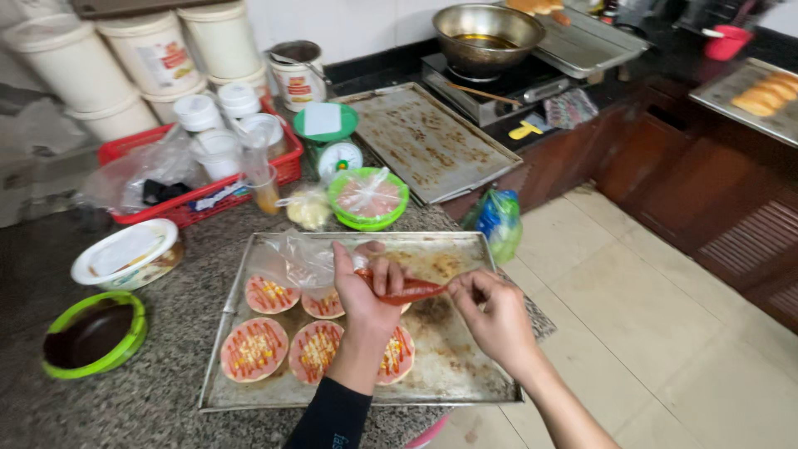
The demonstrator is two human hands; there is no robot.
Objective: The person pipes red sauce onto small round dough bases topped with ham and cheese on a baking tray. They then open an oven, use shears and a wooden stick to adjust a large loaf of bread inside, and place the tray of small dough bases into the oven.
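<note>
Two hands over the baking tray (465, 378), both on one red sausage (409, 290). My left hand (366, 287), dark sleeve at the forearm, is clenched round the sausage's left end, fingers curled over the top. My right hand (490, 312) pinches the other end between thumb and fingertips. The sausage hangs level between them, above the tray, not touching it.

Tray sits on the speckled stone tabletop (166, 399), near its front edge. On its left half: five small round pizza bases (254, 349) with red sauce and yellow strands, packed close together in two rows; the left hand covers part of two. Right half of the tray is bare metal with baked-on brown stains. A crumpled clear plastic bag (295, 259) lies at the tray's back left corner, just behind the left hand.

Behind the tray: a green bowl (368, 198) with a plastic-wrapped pink filling, a green kitchen scale (331, 137), a second stained tray (428, 141), a red basket (199, 179) of white tubs. Left of the tray: an open white tub (129, 254) and a green-rimmed dish (93, 334) with a dark inside. A wok (486, 37) stands on the stove well behind.
</note>
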